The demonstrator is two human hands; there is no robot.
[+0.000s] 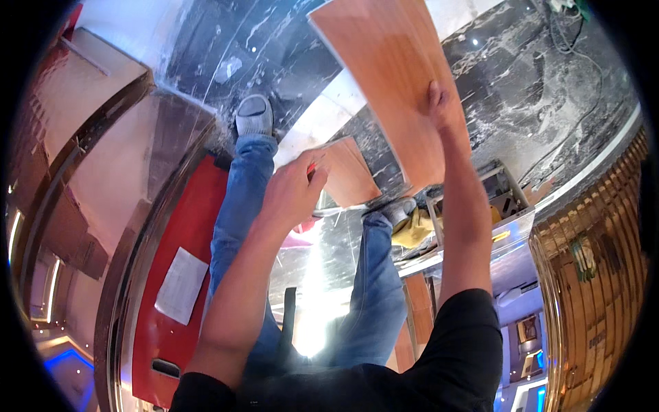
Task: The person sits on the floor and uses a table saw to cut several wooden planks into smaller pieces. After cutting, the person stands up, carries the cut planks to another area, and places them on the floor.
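Note:
A long wood-grain board (391, 75) stretches from the top middle down toward the middle of the view. My right hand (438, 108) grips it near its right edge, with some of the fingers hidden. Closed around a slim red object, perhaps a pencil, my left hand (294, 187) is over the left side of a smaller wood-grain piece (349, 173). Only a bit of the red thing (311, 168) shows between thumb and fingers. The smaller piece is just left of the long board's lower end, above the floor.
Dusty dark marble-patterned floor (522, 103) has a pale strip across it. A tool box (504, 196) and a yellow cloth (414, 230) are by my right foot. At left stands a red panel (154, 343) bearing a white paper (182, 285); slatted wood (604, 275) curves along the right. A cable (597, 89) trails at upper right.

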